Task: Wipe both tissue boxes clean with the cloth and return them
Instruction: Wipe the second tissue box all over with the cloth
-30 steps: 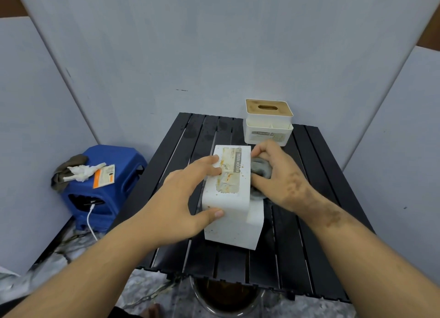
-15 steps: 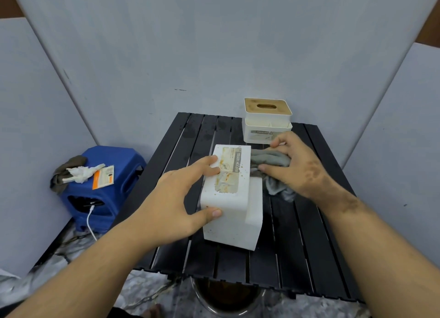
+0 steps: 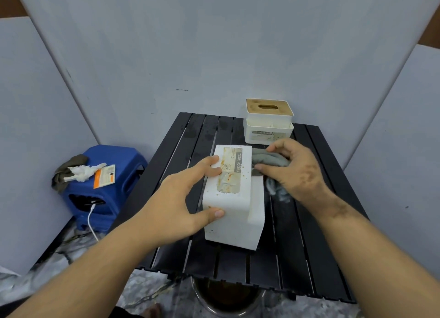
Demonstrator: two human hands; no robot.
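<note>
A white tissue box (image 3: 234, 203) lies on its side in the middle of the black slatted table (image 3: 316, 246), its stained, peeling label facing up. My left hand (image 3: 183, 201) grips its left side, fingers on top and thumb at the near corner. My right hand (image 3: 295, 170) holds a grey cloth (image 3: 266, 160) bunched against the box's far right edge. A second white tissue box (image 3: 269, 122) with a wooden lid stands upright at the table's far edge.
A blue plastic stool (image 3: 102, 186) stands left of the table, carrying a rag, crumpled tissue and an orange card, with a white cable hanging from it. A metal bucket (image 3: 228, 301) sits under the table's near edge. Grey wall panels close in on three sides.
My right hand has slid the cloth along the box's right side, from near its middle toward the far end. My left hand and the box have stayed in place.
</note>
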